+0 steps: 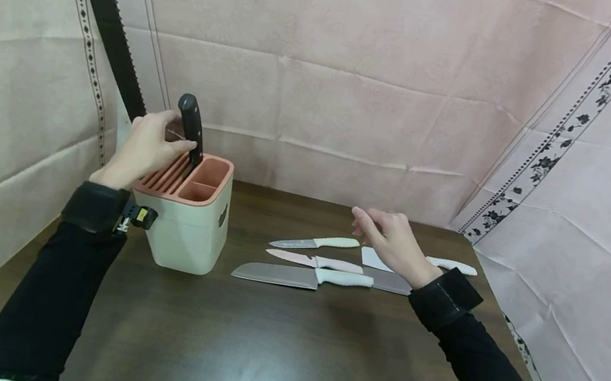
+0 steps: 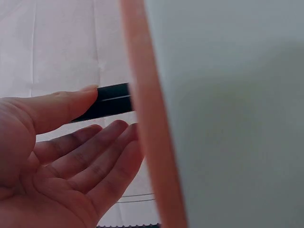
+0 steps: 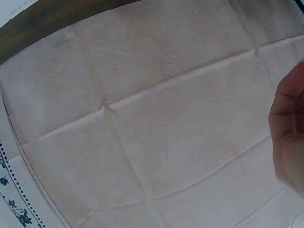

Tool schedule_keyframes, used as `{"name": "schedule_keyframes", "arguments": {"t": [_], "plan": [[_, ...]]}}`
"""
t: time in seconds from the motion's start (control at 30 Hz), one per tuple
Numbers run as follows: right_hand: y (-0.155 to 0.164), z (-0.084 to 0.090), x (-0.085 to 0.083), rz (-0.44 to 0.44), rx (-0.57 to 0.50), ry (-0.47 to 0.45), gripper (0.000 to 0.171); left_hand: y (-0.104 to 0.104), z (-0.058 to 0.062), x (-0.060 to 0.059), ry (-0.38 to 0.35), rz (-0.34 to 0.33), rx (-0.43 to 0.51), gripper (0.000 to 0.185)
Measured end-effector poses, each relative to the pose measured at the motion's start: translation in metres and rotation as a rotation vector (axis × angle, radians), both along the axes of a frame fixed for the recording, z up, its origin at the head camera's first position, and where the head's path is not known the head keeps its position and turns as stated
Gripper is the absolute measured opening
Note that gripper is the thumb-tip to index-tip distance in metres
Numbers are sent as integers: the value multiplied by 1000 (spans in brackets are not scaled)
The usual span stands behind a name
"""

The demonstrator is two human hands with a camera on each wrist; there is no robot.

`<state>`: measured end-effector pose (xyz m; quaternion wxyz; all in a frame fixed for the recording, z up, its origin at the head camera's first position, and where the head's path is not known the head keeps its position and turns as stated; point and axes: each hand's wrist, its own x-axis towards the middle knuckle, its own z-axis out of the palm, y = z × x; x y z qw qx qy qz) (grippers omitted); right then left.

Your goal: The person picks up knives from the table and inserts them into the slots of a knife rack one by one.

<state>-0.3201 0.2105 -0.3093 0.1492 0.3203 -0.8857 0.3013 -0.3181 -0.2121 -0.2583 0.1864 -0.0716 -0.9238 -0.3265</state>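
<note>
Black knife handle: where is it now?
In the head view, left of centre, the black knife handle rises from the pink-topped knife block, touched by the left hand.

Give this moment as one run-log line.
left hand: thumb at black handle; handle: protruding from knife block; right hand: empty, near knives

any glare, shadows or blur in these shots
head view: pale glare on the near tabletop, a faint dark patch, likely shadow, below the right hand; left wrist: the close knife block looks soft; right wrist: dim, tabletop edge bowed
</note>
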Motion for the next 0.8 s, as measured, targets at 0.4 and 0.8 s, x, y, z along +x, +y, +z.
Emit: {"name": "schedule_keyframes", "arguments": {"t": [0.4, 0.8], "plan": [[13, -11, -6, -10, 27, 51, 22, -4, -3, 24, -10, 26, 6, 32], [54, -33, -24, -157, 89, -44, 15, 24, 13, 45, -6, -129, -10, 28]]}}
